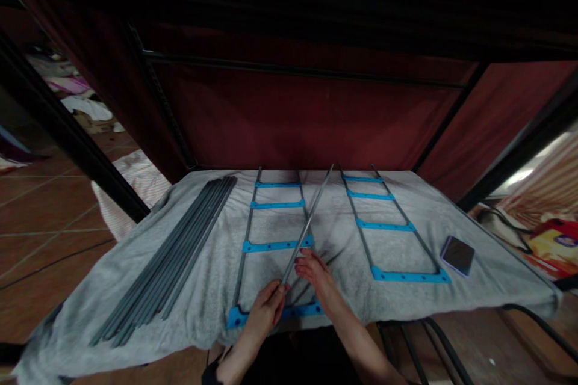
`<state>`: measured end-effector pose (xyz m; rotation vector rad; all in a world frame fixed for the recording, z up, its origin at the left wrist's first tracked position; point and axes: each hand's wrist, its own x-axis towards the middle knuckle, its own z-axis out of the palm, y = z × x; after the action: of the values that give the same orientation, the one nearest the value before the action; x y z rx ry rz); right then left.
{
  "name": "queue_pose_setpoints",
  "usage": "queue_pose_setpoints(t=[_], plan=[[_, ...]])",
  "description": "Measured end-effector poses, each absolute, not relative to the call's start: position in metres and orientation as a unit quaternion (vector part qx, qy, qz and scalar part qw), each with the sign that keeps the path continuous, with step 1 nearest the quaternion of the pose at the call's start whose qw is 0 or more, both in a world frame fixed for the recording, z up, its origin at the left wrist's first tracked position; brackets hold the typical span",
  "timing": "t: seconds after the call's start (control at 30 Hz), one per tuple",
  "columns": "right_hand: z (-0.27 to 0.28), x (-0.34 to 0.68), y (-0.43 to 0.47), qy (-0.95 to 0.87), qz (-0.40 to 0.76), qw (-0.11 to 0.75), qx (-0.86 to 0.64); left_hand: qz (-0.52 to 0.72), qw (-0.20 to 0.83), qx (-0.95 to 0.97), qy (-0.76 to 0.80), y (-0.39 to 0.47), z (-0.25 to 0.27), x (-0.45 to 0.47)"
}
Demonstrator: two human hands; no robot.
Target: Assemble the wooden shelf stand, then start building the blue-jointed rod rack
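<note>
My left hand (267, 308) is closed around the lower part of a thin grey metal rod (314, 207), which slants up and away to the right. Beside the rod is my right hand (318, 275), its fingers spread and close to the shaft; whether they touch it I cannot tell. Beneath both hands lies a ladder-like frame (273, 246) of grey rods joined by several blue crosspieces. Part of its nearest crosspiece is hidden by my left hand. A second frame (385, 226) of the same kind rests to the right.
Several loose grey rods (180, 252) lie in a bundle at the left of the grey cloth-covered table (356, 304). A phone (457, 255) is at the right. Dark posts (487, 147) and a red panel (307, 120) enclose the table; a black metal rack (445, 343) stands below right.
</note>
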<state>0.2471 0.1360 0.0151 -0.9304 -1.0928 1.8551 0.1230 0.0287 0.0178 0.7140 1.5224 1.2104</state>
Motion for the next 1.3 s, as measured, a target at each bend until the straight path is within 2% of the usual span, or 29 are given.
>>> queue_pose_setpoints(t=[0.13, 0.3, 0.47, 0.57, 0.7, 0.77, 0.87, 1.0, 1.3], plan=[[0.034, 0.221, 0.133, -0.332, 0.807, 0.38, -0.306, 0.486, 0.484, 0.338, 0.644, 0.016, 0.015, 0.133], [0.044, 0.22, 0.149, -0.298, 0.806, 0.403, -0.315, 0.47, 0.46, 0.33, 0.677, -0.013, -0.004, 0.116], [0.043, 0.211, 0.158, -0.245, 0.819, 0.41, -0.318, 0.445, 0.371, 0.356, 0.733, -0.028, -0.015, 0.105], [0.041, 0.202, 0.157, -0.186, 0.839, 0.393, -0.329, 0.426, 0.342, 0.396, 0.738, -0.026, -0.007, 0.108], [0.042, 0.207, 0.159, -0.148, 0.88, 0.361, -0.27, 0.421, 0.34, 0.461, 0.703, -0.006, 0.005, 0.092], [0.044, 0.218, 0.167, -0.15, 0.882, 0.369, -0.253, 0.444, 0.276, 0.473, 0.709, 0.01, 0.007, 0.066], [0.051, 0.236, 0.188, -0.172, 0.863, 0.402, -0.253, 0.463, 0.117, 0.488, 0.731, 0.036, 0.002, 0.015], [0.066, 0.255, 0.228, -0.238, 0.818, 0.453, -0.262, 0.402, 0.015, 0.538, 0.741, 0.065, -0.016, -0.038], [0.093, 0.251, 0.321, -0.357, 0.668, 0.589, -0.281, 0.292, 0.03, 0.612, 0.734, 0.075, -0.059, -0.043]])
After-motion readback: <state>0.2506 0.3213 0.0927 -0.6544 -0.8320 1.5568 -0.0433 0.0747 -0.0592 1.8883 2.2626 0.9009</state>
